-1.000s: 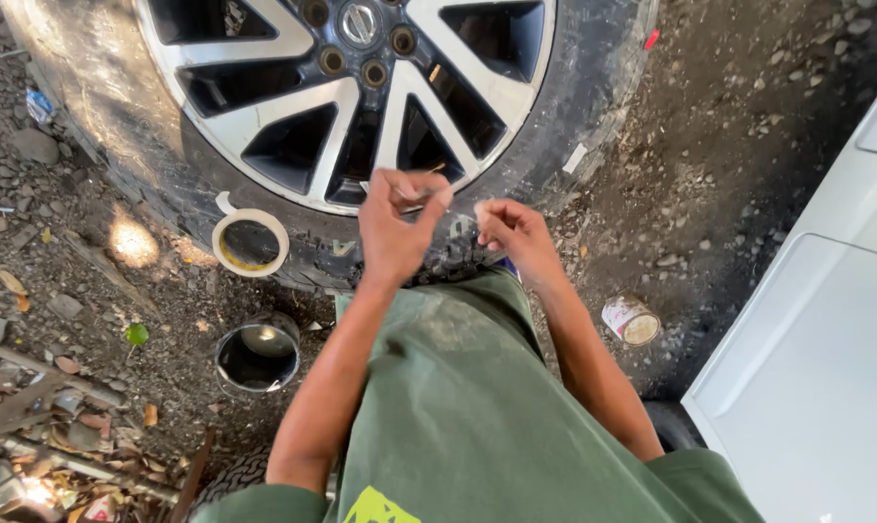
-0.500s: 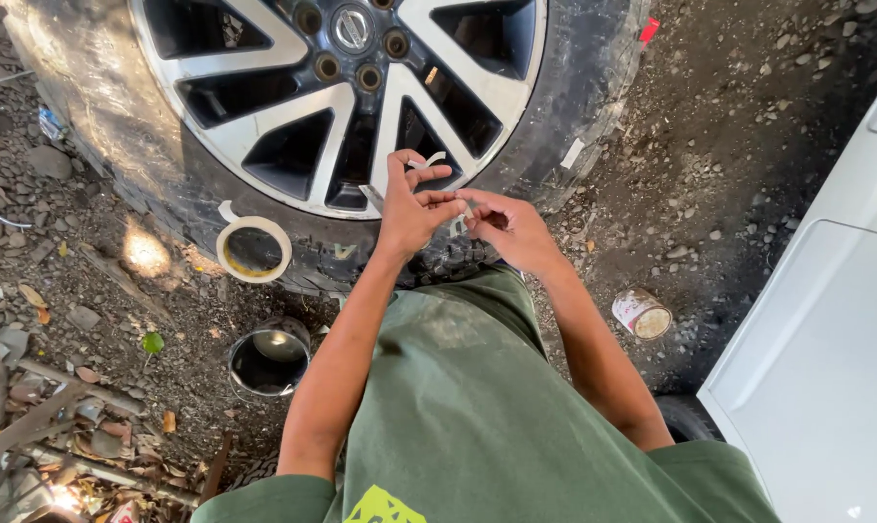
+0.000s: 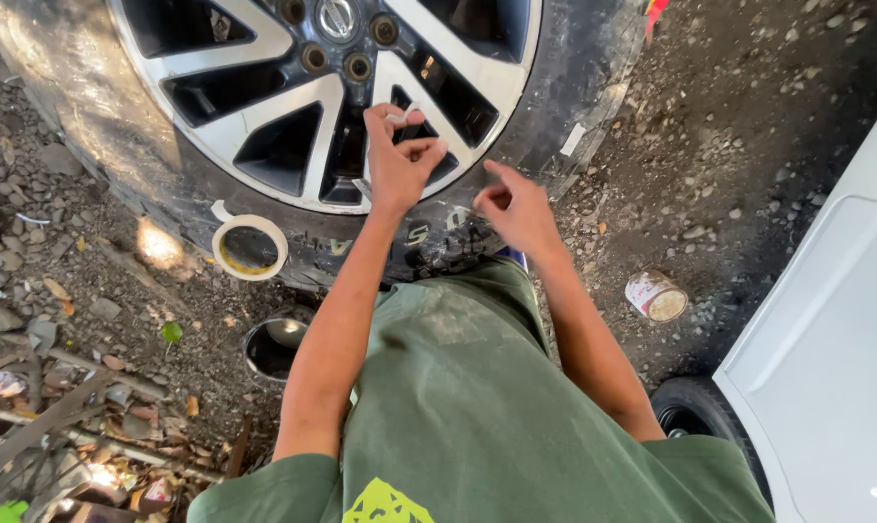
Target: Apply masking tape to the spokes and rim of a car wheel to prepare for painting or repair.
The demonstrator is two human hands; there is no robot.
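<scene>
Wheel [image 3: 293, 97] close ahead, tape roll [image 3: 250, 247] and tin [image 3: 272, 347] left, can [image 3: 656, 295] right, gravel between seemingly open

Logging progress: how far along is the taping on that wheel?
Done: little that shows; one pale strip sits on the tyre sidewall. In hand: the left hand pinches a small piece of tape against a silver spoke; the right hand hovers beside it, empty. Left: most spokes look bare, and the tape roll lies on the tyre.

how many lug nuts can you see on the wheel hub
3 show on the wheel: one at the top edge, one lower left, one lower middle. A possible fourth; more may be cropped.
</scene>
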